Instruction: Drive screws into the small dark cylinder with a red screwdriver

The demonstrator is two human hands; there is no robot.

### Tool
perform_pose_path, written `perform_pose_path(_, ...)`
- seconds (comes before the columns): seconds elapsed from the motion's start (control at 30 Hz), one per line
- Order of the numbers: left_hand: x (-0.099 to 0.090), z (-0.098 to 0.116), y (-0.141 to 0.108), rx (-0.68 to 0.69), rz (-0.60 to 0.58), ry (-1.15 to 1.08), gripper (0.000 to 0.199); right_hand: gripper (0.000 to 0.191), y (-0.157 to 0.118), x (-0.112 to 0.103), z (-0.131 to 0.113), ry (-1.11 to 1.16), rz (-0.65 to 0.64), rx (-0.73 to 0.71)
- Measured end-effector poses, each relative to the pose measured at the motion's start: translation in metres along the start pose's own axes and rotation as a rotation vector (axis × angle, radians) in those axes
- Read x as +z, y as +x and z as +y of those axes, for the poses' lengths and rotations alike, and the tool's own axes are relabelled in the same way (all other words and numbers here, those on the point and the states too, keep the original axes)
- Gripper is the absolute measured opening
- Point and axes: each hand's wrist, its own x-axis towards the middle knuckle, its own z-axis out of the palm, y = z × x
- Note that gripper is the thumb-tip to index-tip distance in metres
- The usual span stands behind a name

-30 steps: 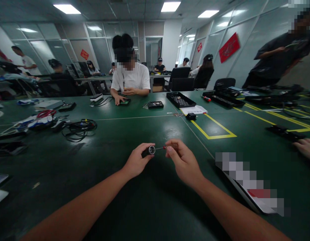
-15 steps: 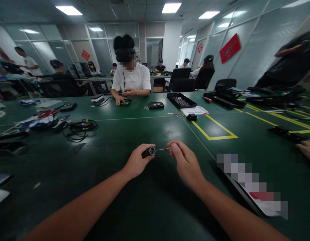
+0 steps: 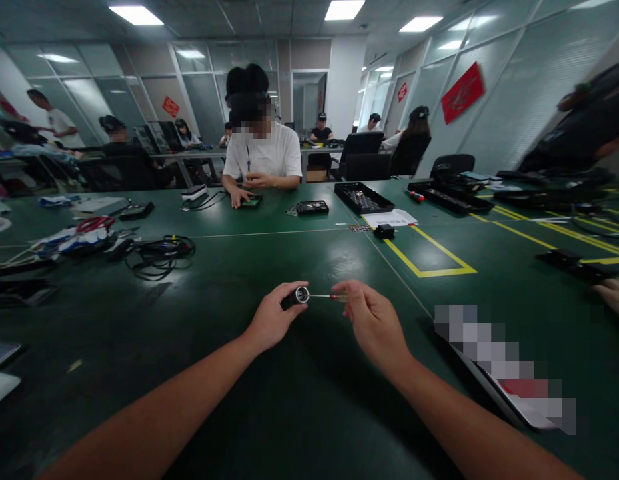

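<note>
My left hand (image 3: 275,315) is closed around a small black cylinder (image 3: 300,296). Its round end, with a silver rim, faces me; it looks like a flashlight head or a lens, though I cannot tell which. From the right, my right hand (image 3: 372,317) grips a thin screwdriver (image 3: 334,297) with a red and clear handle. The slim metal shaft points left, and its tip meets the cylinder near the rim. Whether the tip sits in a screw is too small to make out. Both hands are above the green table (image 3: 214,400).
Coiled black cables (image 3: 162,255) lie to the left. Ahead are a small black block (image 3: 384,231), a hard drive (image 3: 312,207) and a black tray (image 3: 363,199) of parts. A person (image 3: 262,157) sits opposite. A blurred flat item (image 3: 509,380) and another person's hand (image 3: 612,293) are at right.
Both hands keep their holds, with the screwdriver still at the cylinder. My right fingers have shifted slightly around the handle, and the view has moved a little.
</note>
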Motion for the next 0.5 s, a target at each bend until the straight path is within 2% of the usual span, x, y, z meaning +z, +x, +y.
perform_pose_path(0.27, -0.0004, -0.0018, -0.0001, -0.009, 0.011, -0.022, 0.044, 0.025, 0.0001, 0.0011, 0.0009, 0.027, 0.019, -0.045)
perform_pose_path(0.4, -0.0008, 0.002, 0.0, -0.002, 0.01, -0.001, 0.043, 0.04, 0.001, -0.0013, 0.0005, -0.026, -0.004, -0.047)
perform_pose_path(0.5, -0.0007, 0.0046, 0.0, 0.016, 0.006, 0.013, 0.043, 0.034, 0.0006, -0.0003, 0.0006, -0.032, 0.018, -0.065)
